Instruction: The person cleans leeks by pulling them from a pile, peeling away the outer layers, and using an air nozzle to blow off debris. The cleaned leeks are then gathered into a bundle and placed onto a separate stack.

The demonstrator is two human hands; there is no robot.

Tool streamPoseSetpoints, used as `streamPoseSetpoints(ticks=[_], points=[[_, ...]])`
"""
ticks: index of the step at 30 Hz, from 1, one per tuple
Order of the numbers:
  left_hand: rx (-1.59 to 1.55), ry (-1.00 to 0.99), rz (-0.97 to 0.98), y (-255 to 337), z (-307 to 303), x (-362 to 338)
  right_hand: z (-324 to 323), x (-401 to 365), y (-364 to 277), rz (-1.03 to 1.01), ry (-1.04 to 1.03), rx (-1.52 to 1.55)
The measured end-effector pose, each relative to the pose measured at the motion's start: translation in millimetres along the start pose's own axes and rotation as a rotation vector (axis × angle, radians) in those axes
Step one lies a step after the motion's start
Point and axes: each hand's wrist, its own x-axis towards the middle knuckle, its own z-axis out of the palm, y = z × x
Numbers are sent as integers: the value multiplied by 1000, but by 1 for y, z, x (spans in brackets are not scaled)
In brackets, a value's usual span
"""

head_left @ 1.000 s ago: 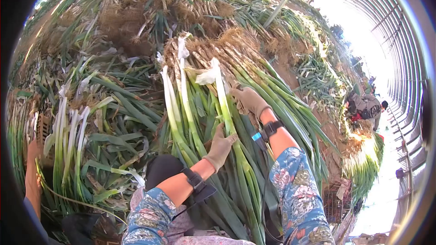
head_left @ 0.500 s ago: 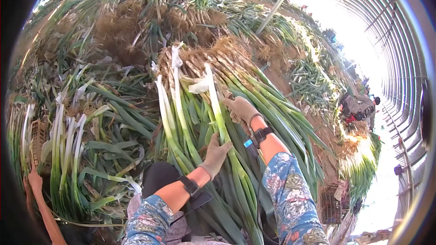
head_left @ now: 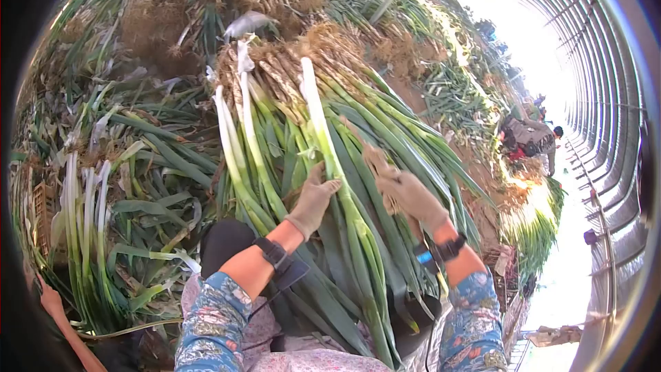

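Observation:
A long green onion with a peeled white shank slants across the heap in front of me. My left hand, in a tan glove, is closed around its green part. To its right, my right hand, gloved too, is apart from that stalk above the leaves. Its fingertips are smeared by motion, and I cannot make out whether they hold anything. Peeled green onions lie left of the held one. Beneath are unpeeled green onions with brown roots pointing away from me. A blurred whitish scrap is beyond the roots.
More peeled green onions stand at the left by a crate, with another person's hand near them. Leaf litter covers the ground. At the right, a person bends near a bundle of onions under the tunnel frame.
My right hand has moved away from the held onion, rightward and slightly down. Loose pale skin has left the shank, and a whitish scrap now shows beyond the roots. My left hand keeps its grip.

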Motion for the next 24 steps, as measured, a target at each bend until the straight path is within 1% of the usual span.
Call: streamPoseSetpoints(ticks=[1, 2, 5, 6, 10, 13, 16, 17, 19, 23, 24], points=[[-35, 2, 14, -8, -5, 5, -2, -26, 10, 74, 0, 35], [-56, 1, -15, -17, -11, 10, -3, -51, 17, 146, -3, 71], [-164, -11, -90, -14, -12, 7, -1, -110, 26, 191, -28, 124], [-149, -31, -68, -13, -11, 4, 0, -122, 25, 204, -31, 105], [-156, -24, -83, -10, -9, -1, 9, -147, 21, 237, -46, 51], [-188, -43, -145, -5, -12, -2, 6, -146, 31, 197, -2, 87], [-476, -2, -241, 0, -2, -9, 0, -131, 42, 135, 18, 146], [-515, -37, -251, 2, -4, -10, -1, -125, 42, 120, 20, 168], [-593, -110, -276, 2, -7, -8, 3, -109, 38, 97, -6, 159], [-716, -95, -366, 7, -7, -6, 24, -65, 13, 126, -30, 114], [-707, -65, -344, 10, -2, -8, 26, -46, 19, 74, -56, 137]])
